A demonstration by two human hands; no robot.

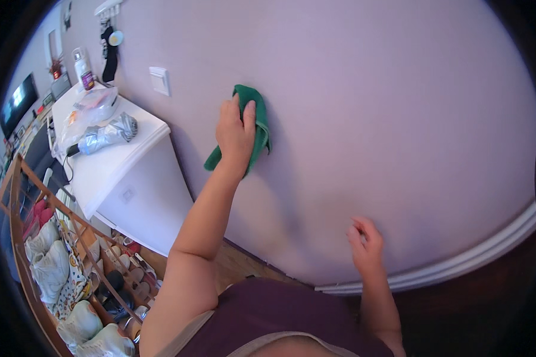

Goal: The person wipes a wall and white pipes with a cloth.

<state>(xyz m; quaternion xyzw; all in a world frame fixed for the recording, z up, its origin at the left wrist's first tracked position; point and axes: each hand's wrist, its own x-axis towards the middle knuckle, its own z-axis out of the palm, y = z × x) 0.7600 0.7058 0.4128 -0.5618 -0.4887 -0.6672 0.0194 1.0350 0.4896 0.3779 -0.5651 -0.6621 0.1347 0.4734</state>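
My left hand (234,129) grips a green cloth (260,122) and holds it against the pale lilac wall (362,102). The cloth is bunched under the fingers, and its loose ends hang on both sides of the wrist. Lower down to the right, my right hand (367,245) is held in front of the wall with loosely curled fingers. It holds nothing, and a gap shows between thumb and fingers. Whether it touches the wall I cannot tell. To the left of the cloth, a white light switch (160,80) is set in the wall.
A white cabinet (138,192) stands against the wall at left. On its top lie a folded silver umbrella (109,134), a clear plastic bag (94,107) and bottles (81,67). A wooden rack (15,214) with several shoes (49,267) is at lower left. White baseboard (429,274) runs along the right.
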